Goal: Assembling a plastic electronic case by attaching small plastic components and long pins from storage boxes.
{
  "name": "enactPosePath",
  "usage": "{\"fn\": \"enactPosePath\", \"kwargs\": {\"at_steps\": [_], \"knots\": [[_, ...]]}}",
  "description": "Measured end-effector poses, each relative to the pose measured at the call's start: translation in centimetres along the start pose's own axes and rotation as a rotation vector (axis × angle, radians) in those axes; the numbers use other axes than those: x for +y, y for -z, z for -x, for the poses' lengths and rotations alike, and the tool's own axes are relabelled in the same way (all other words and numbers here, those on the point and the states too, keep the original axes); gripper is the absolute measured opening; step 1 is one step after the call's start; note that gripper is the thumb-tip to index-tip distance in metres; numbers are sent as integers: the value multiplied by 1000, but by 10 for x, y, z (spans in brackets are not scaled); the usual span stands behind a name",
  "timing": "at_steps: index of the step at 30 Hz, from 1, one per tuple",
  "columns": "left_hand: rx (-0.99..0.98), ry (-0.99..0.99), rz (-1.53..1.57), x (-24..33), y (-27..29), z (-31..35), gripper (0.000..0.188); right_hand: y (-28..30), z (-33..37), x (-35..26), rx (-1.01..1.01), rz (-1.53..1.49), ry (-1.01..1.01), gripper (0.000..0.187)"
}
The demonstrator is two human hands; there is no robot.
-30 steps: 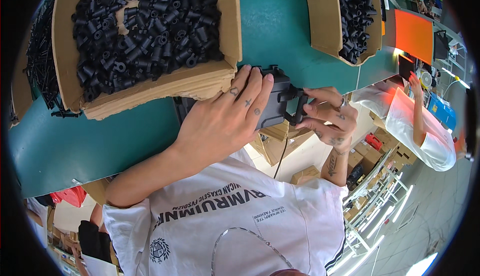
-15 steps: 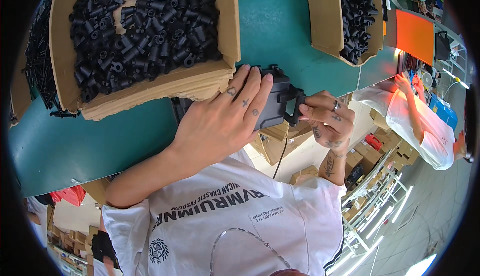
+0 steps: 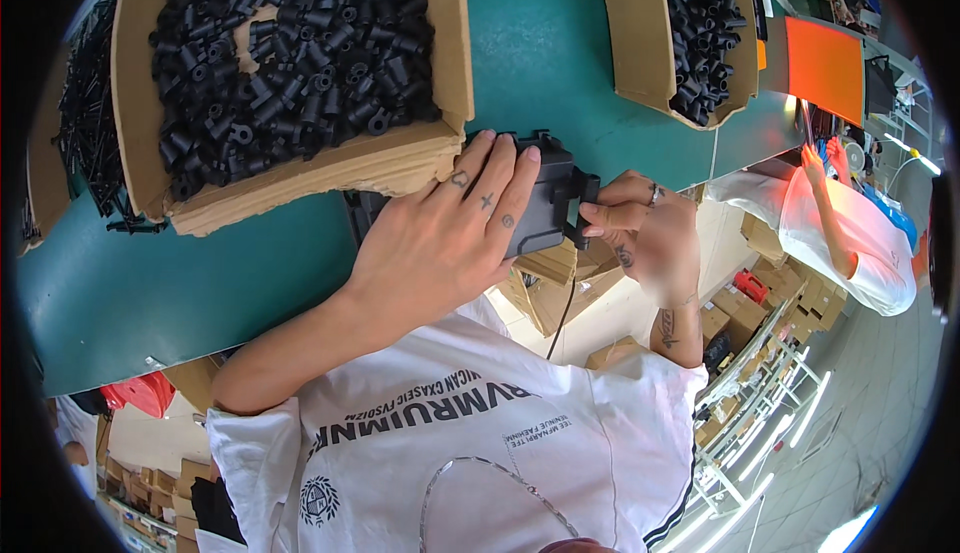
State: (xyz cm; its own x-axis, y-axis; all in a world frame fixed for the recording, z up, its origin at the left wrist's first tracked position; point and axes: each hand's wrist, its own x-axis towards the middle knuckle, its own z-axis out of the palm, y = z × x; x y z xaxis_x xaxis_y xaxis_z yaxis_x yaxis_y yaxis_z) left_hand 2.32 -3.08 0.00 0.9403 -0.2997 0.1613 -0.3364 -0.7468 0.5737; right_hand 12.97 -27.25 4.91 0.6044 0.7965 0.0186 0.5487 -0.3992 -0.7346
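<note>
Black case (image 3: 540, 211) lies at the near edge of the desk (image 3: 190, 293), on the near right side of the large carton (image 3: 330, 175). We lay our left hand (image 3: 435, 238) flat across its top, fingers slightly parted. With our right hand (image 3: 645, 228) we pinch the open-framed bracket (image 3: 581, 217) at its right end between thumb and fingers.

We judge the case stiff, fairly light and somewhat slippery on its flat faces; the thin bracket is probably the weakest part. Grip the body by its long sides and load the bracket lightly.

The case appears to be moulded plastic, matt and box-shaped, with stepped edges. Both the large carton and the right carton (image 3: 640, 43) are brown board, the former ragged along its near rim. They hold loose black tubular fittings (image 3: 300, 78), some ring-ended. Thin black rods (image 3: 95, 143) lie at left.
</note>
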Motion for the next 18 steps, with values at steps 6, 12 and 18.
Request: {"fn": "enactPosePath", "kwargs": {"at_steps": [6,12,18], "knots": [[31,17,18,2,0,0,103,-1,3,-16,-14,126,-64,35],[22,24,43,1,-2,3,99,6,-1,-26,-18,181,-141,67],[132,-89,72,15,9,3,86,24,-3,-31,-106,239,57,67]]}}
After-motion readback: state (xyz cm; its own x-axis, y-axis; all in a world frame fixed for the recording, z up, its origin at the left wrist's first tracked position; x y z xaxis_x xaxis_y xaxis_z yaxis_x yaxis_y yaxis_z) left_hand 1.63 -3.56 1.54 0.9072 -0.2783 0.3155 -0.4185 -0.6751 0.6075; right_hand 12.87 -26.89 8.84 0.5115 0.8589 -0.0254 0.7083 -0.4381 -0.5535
